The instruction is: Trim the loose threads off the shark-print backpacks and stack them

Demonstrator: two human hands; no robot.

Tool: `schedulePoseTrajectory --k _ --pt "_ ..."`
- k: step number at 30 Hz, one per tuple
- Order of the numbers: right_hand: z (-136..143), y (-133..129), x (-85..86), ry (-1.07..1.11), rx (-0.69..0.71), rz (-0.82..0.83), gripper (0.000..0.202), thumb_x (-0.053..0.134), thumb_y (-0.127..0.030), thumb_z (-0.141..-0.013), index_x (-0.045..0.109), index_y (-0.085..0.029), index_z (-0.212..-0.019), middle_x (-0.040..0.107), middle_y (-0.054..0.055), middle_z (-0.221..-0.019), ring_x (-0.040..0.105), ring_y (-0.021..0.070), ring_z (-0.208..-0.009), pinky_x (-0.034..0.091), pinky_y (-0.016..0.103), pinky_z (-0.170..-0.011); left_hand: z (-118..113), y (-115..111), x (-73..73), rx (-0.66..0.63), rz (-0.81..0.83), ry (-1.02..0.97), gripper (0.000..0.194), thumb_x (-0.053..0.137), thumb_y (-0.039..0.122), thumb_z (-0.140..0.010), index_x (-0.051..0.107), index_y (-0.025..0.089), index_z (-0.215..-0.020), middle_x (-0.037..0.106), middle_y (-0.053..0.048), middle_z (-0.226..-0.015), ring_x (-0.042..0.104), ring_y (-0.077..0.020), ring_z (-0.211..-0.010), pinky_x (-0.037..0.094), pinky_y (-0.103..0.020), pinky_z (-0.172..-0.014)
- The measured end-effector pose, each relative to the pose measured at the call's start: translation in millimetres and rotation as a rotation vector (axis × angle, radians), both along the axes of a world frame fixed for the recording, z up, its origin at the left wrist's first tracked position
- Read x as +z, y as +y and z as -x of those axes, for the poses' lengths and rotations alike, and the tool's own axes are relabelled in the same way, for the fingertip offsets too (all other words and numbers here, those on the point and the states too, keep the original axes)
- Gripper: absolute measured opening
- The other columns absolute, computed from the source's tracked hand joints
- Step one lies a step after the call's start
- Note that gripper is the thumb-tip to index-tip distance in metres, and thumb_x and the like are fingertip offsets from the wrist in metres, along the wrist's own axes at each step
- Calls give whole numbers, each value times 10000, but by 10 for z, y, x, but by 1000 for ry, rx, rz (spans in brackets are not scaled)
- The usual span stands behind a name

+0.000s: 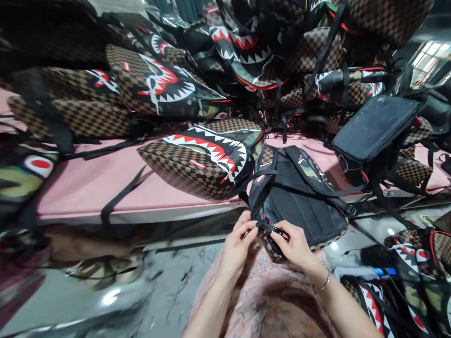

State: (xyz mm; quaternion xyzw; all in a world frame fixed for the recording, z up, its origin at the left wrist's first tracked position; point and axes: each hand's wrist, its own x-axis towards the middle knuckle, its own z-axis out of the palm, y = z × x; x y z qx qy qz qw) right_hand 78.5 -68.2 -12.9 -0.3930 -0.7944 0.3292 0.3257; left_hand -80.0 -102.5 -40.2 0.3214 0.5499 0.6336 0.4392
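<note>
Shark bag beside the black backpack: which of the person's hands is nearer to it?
Left. The left hand is just below the right end of the shark bag in view; the right hand is farther right, at the backpack.

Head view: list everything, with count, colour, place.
Table: one, pink, across the middle
Front toothed bag: one, brown check, table's centre
Backpack: one, black back, table edge
Boxy bag: one, black, table's right
Piled bags: many, multicoloured, behind, left
Lower bags: several, multicoloured, lower right
Floor: one, grey, below
Strap: one, black, between hands
Bracelet: one, silver, right wrist
Garment: one, pink, lap
Left hand: one, bare, on strap
Right hand: one, bare, on strap
</note>
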Motion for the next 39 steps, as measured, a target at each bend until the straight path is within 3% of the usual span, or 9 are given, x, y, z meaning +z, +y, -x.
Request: schedulePoseTrajectory --k 8,18,26,39 --pt "-42 100 103 -104 72 -93 204 466 -305 -868 627 -200 -932 662 28 -796 586 144 -688 409 223 -641 5 22 42 -27 2 65 245 701 421 -611 721 200 -716 533 -87 -1147 436 -274 -1151 235 -361 -1039" --pt "-54 219 49 -141 136 -109 232 450 -327 -876 649 -213 -910 677 43 -839 611 156 -756 427 231 -701 2 42 175 -31 35 71 191 702 387 -597 720 204 -650 577 -77 -1045 483 -264 -1072 296 -344 -995" --pt "-48 211 40 32 92 32 186 494 -310 -837 644 -202 -851 639 -10 -718 572 111 -616 414 181 -554 18 20 130 -11 70 -19 243 713 403 -590 719 179 -686 576 -102 -1094 476 -281 -1096 279 -377 -1008" --pt "-12 283 68 -49 177 -4 194 493 -315 -845 653 -208 -861 659 12 -760 583 129 -658 416 213 -635 31 16 102 -40 70 28 165 705 332 -615 726 190 -698 575 -88 -1070 472 -274 -1101 293 -352 -997"
